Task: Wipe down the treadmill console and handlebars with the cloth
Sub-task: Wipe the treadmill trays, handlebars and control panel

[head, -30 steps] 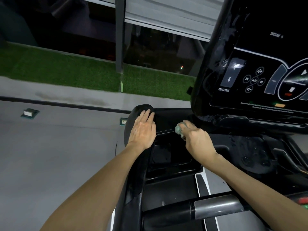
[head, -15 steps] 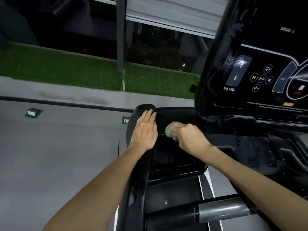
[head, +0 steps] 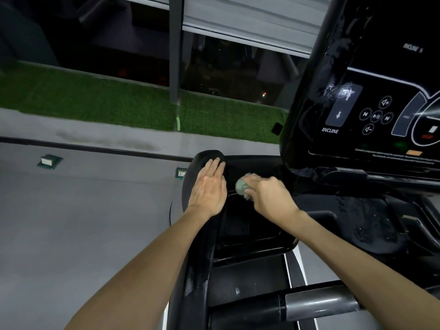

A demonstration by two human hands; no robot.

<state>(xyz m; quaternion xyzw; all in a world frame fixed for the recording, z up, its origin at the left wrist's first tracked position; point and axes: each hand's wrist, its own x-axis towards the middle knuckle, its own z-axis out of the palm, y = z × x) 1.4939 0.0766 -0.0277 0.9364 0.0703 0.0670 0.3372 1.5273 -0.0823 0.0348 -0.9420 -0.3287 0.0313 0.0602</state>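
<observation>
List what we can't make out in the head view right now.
Head view only:
- cloth: mostly hidden inside the right hand; only a wadded edge shows.
- console: cut off by the right frame edge; print below the buttons too small to read.
- handlebar: top end covered by the flat left hand.
- tray recess: too dark to see contents.

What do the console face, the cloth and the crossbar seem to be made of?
Console face: probably glossy black plastic; it reflects light and shows wet-looking smears. Cloth: soft grey-green fabric, bunched in the right hand. Crossbar: smooth grey section, perhaps metal, beside a matte black part, possibly rubber or foam.
</observation>
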